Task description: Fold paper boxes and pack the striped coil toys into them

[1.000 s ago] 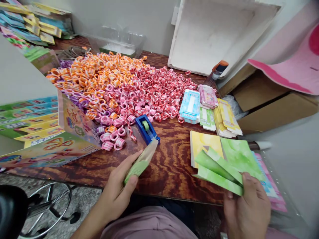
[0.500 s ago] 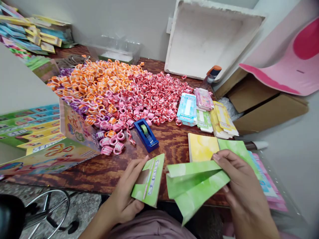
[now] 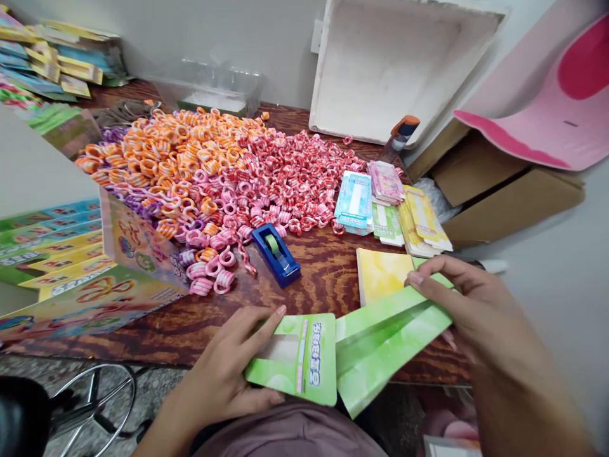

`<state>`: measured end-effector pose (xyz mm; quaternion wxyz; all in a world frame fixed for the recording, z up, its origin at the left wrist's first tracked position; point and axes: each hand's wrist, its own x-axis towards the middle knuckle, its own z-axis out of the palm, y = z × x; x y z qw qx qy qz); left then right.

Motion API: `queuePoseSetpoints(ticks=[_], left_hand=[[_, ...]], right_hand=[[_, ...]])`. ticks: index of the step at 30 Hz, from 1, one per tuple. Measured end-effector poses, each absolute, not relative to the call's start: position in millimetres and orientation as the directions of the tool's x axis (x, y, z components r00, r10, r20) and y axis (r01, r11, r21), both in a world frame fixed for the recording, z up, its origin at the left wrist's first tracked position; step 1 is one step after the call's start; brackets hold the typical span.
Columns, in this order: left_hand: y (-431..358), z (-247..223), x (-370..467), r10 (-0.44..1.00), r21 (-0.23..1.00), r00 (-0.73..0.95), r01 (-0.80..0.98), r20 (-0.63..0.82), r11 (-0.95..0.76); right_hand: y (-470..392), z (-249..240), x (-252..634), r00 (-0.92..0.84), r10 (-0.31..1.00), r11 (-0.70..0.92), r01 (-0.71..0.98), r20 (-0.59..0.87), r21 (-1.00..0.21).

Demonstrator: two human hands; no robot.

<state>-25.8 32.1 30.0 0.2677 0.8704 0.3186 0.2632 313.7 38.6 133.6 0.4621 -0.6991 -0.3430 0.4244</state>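
Note:
My left hand (image 3: 228, 365) grips a green printed card (image 3: 316, 368) with a window cut-out, thumb below and fingers along the top edge. My right hand (image 3: 469, 311) pinches a plain green folded card (image 3: 380, 355) at its far end, its flaps spread apart lengthwise. Edge to edge, the two green pieces meet in front of my lap; whether they are joined I cannot tell. Just beyond the right-hand card lies a yellow card stack (image 3: 383, 270). A blue tape dispenser (image 3: 276, 254) with green tape stands past my left hand.
A wide heap of striped coil rings (image 3: 214, 171) covers the table's middle. Blue cards (image 3: 354, 200) and yellow cards (image 3: 423, 219) lie to its right. A printed display box (image 3: 143, 247) is at left, a white foam box (image 3: 380, 76) behind, a cardboard box (image 3: 504, 209) at right.
The left-hand card has turned to show its printed face and moved right against the folded card. My right hand has shifted slightly right and up, and the folded card now lies straighter.

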Motion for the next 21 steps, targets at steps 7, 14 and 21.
queuePoseSetpoints(ticks=[7,14,21], left_hand=[[20,34,-14,0.687,0.656,0.703,0.432,0.185,-0.619],[10,31,2,0.777,0.678,0.627,0.551,0.049,-0.487],[-6,28,23,0.779,0.766,0.605,0.577,-0.167,-0.284]], right_hand=[[70,128,307,0.446,0.866,-0.292,0.082,-0.228,-0.953],[90,116,288,0.595,0.788,-0.112,-0.115,-0.159,-0.987],[88,112,267,0.671,0.731,0.162,-0.348,-0.124,-0.924]])
